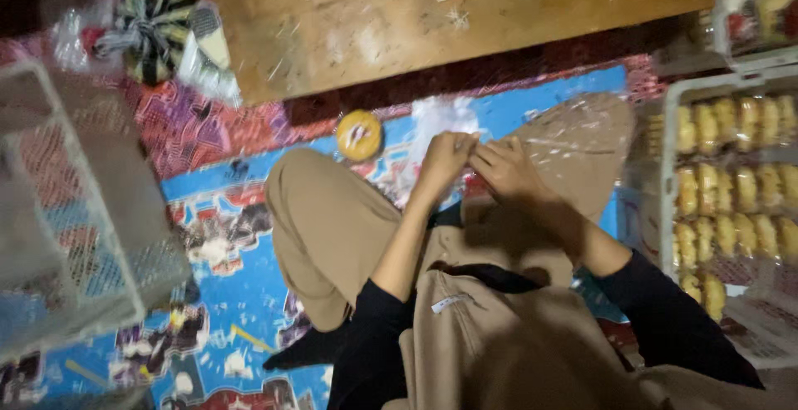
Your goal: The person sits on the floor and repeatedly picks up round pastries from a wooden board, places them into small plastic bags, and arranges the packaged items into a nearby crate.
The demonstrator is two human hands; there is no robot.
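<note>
A clear plastic wrapper [440, 119], crinkled and glinting, sits at the person's fingertips just above the bent knees. The left hand [443, 161] and right hand [504, 169] meet over it, fingers curled in and pinching at its lower edge; the frame is blurred, so what the wrapper holds cannot be made out. Just left of it, a round yellow packaged pastry [359, 134] with a pale label in its middle lies on the blue printed floor mat [224, 285]. Beyond the hands stands a low wooden counter [449, 11], scuffed and speckled. To the right, a white plastic crate [665, 177] holds rows of yellow wrapped pastries [731, 177]. To the left, an empty-looking white mesh basket [83, 235] tilts on the mat, and a striped bundle of cloth [154, 19] lies near the counter's corner.
</note>
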